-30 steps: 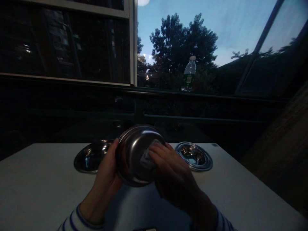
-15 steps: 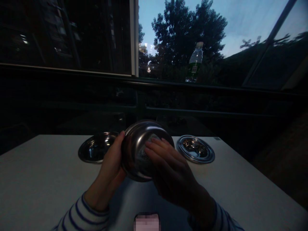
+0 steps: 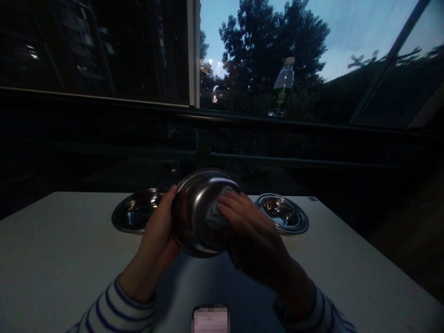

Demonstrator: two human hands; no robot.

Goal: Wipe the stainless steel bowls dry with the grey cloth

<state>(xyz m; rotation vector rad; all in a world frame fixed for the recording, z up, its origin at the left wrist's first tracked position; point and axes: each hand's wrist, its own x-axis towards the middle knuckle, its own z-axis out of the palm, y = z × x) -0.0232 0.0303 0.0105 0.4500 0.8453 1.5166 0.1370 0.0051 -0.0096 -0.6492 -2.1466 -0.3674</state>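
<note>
My left hand (image 3: 157, 231) grips the left rim of a shiny steel bowl (image 3: 196, 210), which is tilted up on edge above the white table (image 3: 58, 259) with its hollow side facing me. My right hand (image 3: 248, 231) is inside the bowl, its fingers pressing a small pale pad or cloth (image 3: 217, 213) against the inner wall. Both wrists wear striped sleeves.
A second steel bowl (image 3: 133, 216) sits on the table behind my left hand, and a third (image 3: 282, 212) to the right. A plastic water bottle (image 3: 281, 90) stands on the dark window ledge beyond. The table's right edge drops into shadow.
The bowl stays held in the same place; my right fingers have shifted slightly up and right inside it. The view has dipped a little since the earliest frame.
</note>
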